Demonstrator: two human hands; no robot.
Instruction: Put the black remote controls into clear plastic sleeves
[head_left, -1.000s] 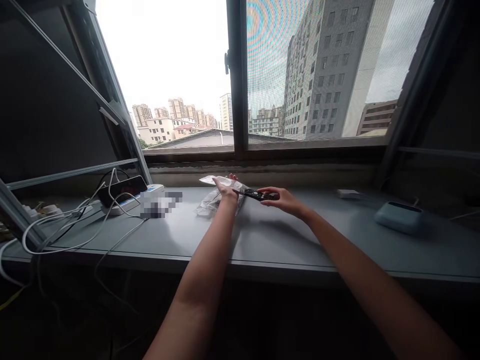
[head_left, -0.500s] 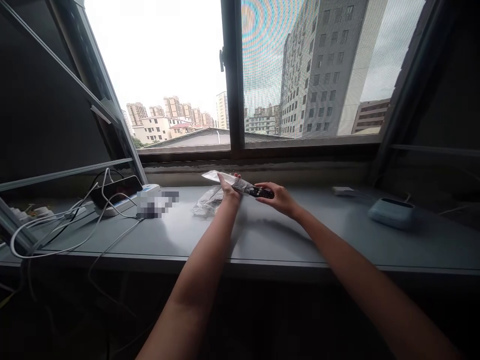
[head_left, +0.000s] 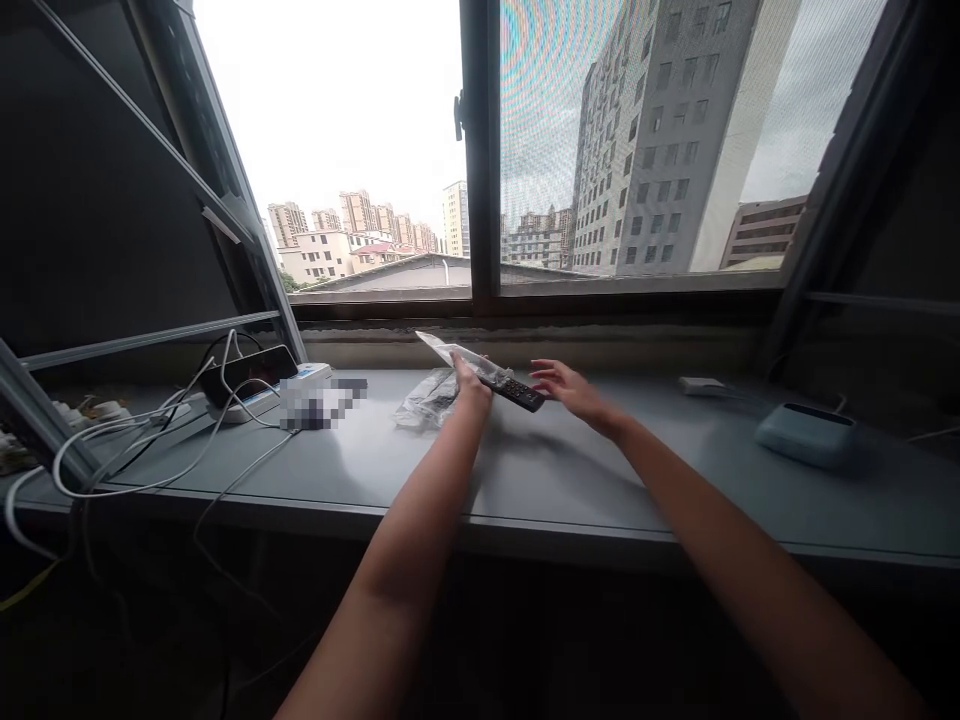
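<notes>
A black remote control [head_left: 519,393] sticks partway out of a clear plastic sleeve [head_left: 474,361], its buttoned end pointing right. My left hand [head_left: 472,384] is closed around the sleeved part and holds both above the tabletop. Just right of the bare end, my right hand [head_left: 571,388] has its fingers apart and grips nothing; whether a fingertip touches the remote I cannot tell. Behind my left wrist, crumpled clear plastic wrapping [head_left: 424,400] lies on the table, with something dark seeming to show through it.
The grey table [head_left: 360,470] runs below a window [head_left: 484,200]. To the left stand a phone [head_left: 259,378], a white power strip [head_left: 311,378] and tangled white cables [head_left: 142,490]. A pale blue box [head_left: 806,432] and a small white item [head_left: 701,385] lie to the right.
My right hand has let go of the remote control's bare end, and its fingers have spread. More of the remote's buttons show now. My left hand still holds the sleeve. The view has shifted slightly.
</notes>
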